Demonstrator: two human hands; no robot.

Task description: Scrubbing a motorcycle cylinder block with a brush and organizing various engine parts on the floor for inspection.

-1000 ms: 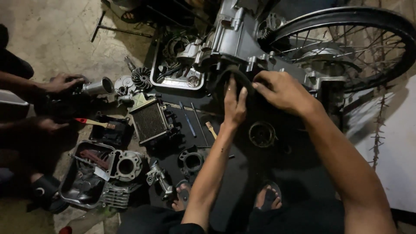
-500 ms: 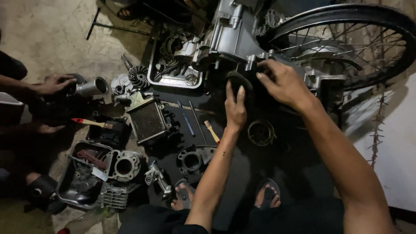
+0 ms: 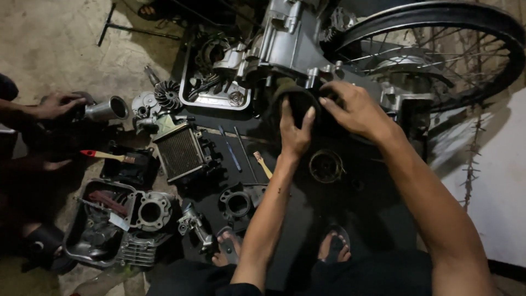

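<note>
My left hand [image 3: 295,130] and my right hand [image 3: 356,109] both grip a black rubber belt [image 3: 296,101] that loops at the lower edge of a silver engine casing [image 3: 290,38]. The left palm presses the belt's lower curve, thumb up along it. The right hand's fingers hook over the belt's right side, against the casing. Behind them is a spoked motorcycle wheel [image 3: 438,49].
A small radiator [image 3: 181,153], a finned cylinder [image 3: 150,211], a metal tray of parts [image 3: 213,101], a round part [image 3: 326,165] and a red-handled brush [image 3: 107,156] lie on the floor. Another person's hand [image 3: 57,104] holds a metal pipe [image 3: 107,108] at left. My sandalled feet [image 3: 334,246] are below.
My hands and the belt have shifted slightly up toward the casing. The left hand has slid higher along the belt; the right hand's fingers have closed over its right side.
</note>
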